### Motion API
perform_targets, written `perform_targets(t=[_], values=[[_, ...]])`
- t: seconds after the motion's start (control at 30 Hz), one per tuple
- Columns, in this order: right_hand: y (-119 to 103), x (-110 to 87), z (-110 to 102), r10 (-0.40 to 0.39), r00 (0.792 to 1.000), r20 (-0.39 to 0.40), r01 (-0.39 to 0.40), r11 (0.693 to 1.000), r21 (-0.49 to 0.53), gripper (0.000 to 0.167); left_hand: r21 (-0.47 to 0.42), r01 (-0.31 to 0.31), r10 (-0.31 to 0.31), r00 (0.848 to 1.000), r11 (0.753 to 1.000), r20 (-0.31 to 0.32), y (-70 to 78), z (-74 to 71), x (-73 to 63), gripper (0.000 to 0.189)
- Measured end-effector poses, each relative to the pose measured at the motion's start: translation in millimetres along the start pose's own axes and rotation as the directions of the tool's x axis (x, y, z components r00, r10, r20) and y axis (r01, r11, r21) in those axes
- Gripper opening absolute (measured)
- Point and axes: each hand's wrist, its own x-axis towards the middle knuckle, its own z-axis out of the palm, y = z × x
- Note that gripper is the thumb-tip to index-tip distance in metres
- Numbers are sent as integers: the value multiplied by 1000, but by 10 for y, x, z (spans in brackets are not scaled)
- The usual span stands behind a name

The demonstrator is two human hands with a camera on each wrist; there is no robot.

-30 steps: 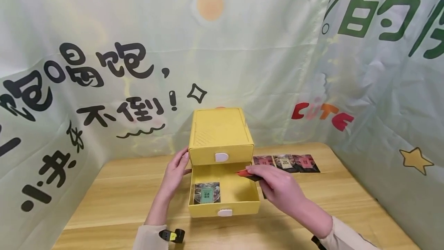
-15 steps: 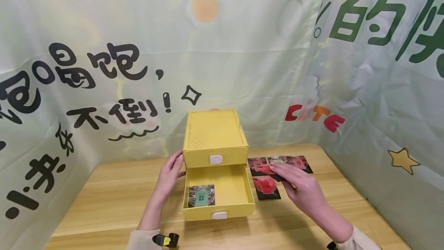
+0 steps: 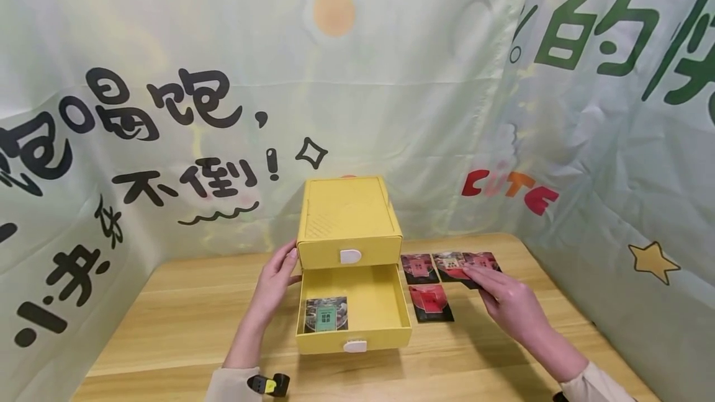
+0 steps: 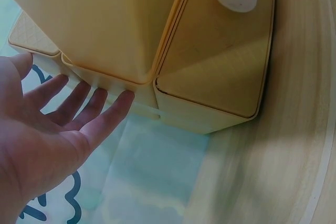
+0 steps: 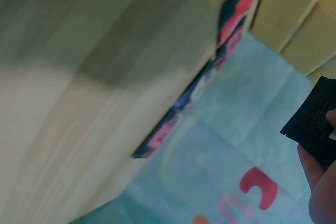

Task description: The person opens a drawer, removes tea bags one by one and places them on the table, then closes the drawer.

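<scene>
Head view: the right hand [image 3: 515, 304] pinches a flat, square red-and-black packet [image 3: 459, 273] above the wooden worktop [image 3: 195, 309], right of the yellow two-drawer box [image 3: 349, 209]; the left hand [image 3: 274, 281], fingers loosely spread, touches the box's side.

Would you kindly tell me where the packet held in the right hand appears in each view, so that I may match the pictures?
Head: the packet is right of centre, below mid-height, in the right hand.
Left wrist: not in it.
Right wrist: the packet is at the right edge, just below mid-height, dark side showing.
Shared landmark: the yellow drawer unit, also top centre in left wrist and top right in right wrist.
</scene>
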Motion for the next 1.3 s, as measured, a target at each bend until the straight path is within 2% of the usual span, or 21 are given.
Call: perform_targets(t=[0.2, 0.4, 0.57, 0.8, 0.9, 1.1, 1.3], values=[[113, -122, 69, 19, 999, 50, -19, 1000, -16, 56, -13, 5, -5, 1000, 1000, 10, 17, 5, -2, 49], [207, -196, 181, 36, 991, 132, -31, 999, -40, 56, -23, 2, -2, 1000, 1000, 6, 24, 3, -3, 48], [227, -237, 243, 85, 974, 208, -75, 996, -53, 52, -14, -1, 1, 1000, 1000, 1, 15, -3, -2, 49], [232, -263, 305, 132, 938, 321, -116, 991, -70, 55, -10, 1, -2, 1000, 1000, -5, 3, -4, 7, 49], [243, -270, 344, 127, 932, 340, -108, 991, -75, 56, -15, 3, -3, 1000, 1000, 2, 10, -5, 8, 49], [275, -302, 418, 121, 927, 356, -98, 992, -84, 47, -18, 3, -3, 1000, 1000, 11, 24, 1, 1, 48], [330, -332, 468, 161, 897, 411, -132, 986, -99, 42, -10, 5, -5, 1000, 1000, 10, 28, -4, -7, 49]])
